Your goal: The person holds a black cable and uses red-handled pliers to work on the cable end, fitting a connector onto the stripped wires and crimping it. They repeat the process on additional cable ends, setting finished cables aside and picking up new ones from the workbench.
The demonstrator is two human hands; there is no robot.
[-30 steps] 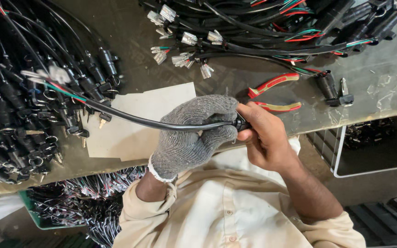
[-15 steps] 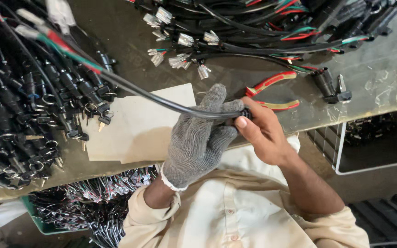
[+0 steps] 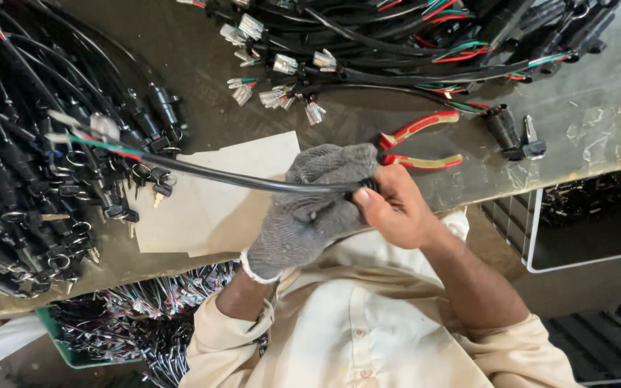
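L hand [image 3: 303, 212], in a grey knitted work glove, has its grip wrapped tight round the near end of a black sheathed cable w/ red, green and white leads [image 3: 203, 171]. R hand [image 3: 393, 210], bare, pinches the same cable end just beside the glove, thumb pressed on the black end piece at the glove's 3 o'clock. Both grips closed on it, hands touching. Cable runs from the hands toward 10 o'clock, over the sheet of pale brown paper [image 3: 213, 197], free leads ending above the big pile.

Progress, judged from layout only: large heap of black cables w/ metal rings and plugs [image 3: 30, 179] at 9 o'clock, second bundle of black cables w/ white crimp terminals [image 3: 339, 65] at 12 o'clock. Can't tell which heap is done vs pending. One piece in hand, so looks mid-batch w/ plenty left.

Red-and-yellow-handled pliers [image 3: 422, 144] lie at 1 o'clock from the hands, not held. Small black clamp-like fitting [image 3: 512, 133] further out at 2 o'clock.

Surface [image 3: 598, 136]: dull grey-green, scuffed, worn. Below its near edge, green bin of loose wire ends [image 3: 123, 323] at 7 o'clock; white-framed crate w/ dark parts [image 3: 583, 215] at 4 o'clock. Person wears a cream shirt [image 3: 368, 323]. Room beyond not visible.
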